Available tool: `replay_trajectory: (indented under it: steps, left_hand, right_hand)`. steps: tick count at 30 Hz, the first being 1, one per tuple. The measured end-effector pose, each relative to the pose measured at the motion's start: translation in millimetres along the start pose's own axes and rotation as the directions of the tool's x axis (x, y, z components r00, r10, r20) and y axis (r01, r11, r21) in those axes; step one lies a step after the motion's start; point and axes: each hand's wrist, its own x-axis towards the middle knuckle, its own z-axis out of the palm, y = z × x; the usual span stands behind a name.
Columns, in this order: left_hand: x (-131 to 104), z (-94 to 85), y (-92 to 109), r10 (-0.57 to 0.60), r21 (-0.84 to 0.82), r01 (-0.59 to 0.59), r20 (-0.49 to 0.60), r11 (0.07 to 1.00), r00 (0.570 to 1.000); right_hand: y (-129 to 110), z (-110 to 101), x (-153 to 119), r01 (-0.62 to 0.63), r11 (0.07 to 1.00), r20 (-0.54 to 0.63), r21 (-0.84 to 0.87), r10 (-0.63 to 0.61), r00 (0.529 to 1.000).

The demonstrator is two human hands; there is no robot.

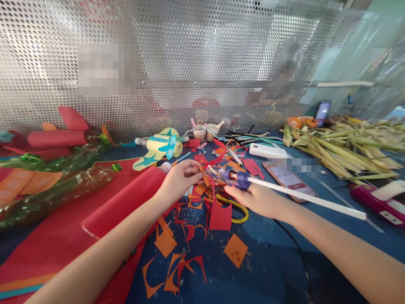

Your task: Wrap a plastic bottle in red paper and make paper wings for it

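My left hand (179,179) pinches a small orange paper piece (206,176) with its thumb and fingers. Wrapped around a blue glue gun (234,179), my right hand (257,200) keeps the nozzle pointing left, close by the paper. A long white glue stick (303,196) sticks out of the gun's back end towards the right. Whether the nozzle touches the paper I cannot tell. Under my left forearm lies a bottle wrapped in red paper (123,198). Orange and red paper scraps (166,242) are strewn below both hands.
Green plastic bottles (91,177) lie at left, and a yellow paper rocket (158,145) at the back. A phone (289,181), a white glue gun (267,150) and dry stalks (344,147) are on the right. A black cord (297,240) crosses the blue table.
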Motion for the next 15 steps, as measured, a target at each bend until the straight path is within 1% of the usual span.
replay_trajectory:
  steps: [7, 15]
  left_hand:
    - [-0.2, -0.8, 0.7, 0.004, 0.006, -0.004, -0.020, 1.000, 1.000]
    - [-1.7, 1.6, 0.5, 0.013, 0.014, -0.013, 0.012, 1.000, 1.000]
  right_hand:
    - [-1.1, -1.1, -0.3, 0.003, 1.000, 0.030, 0.012, -0.003, 1.000]
    - [2.0, -0.4, -0.9, 0.013, 1.000, -0.006, 0.002, -0.013, 1.000]
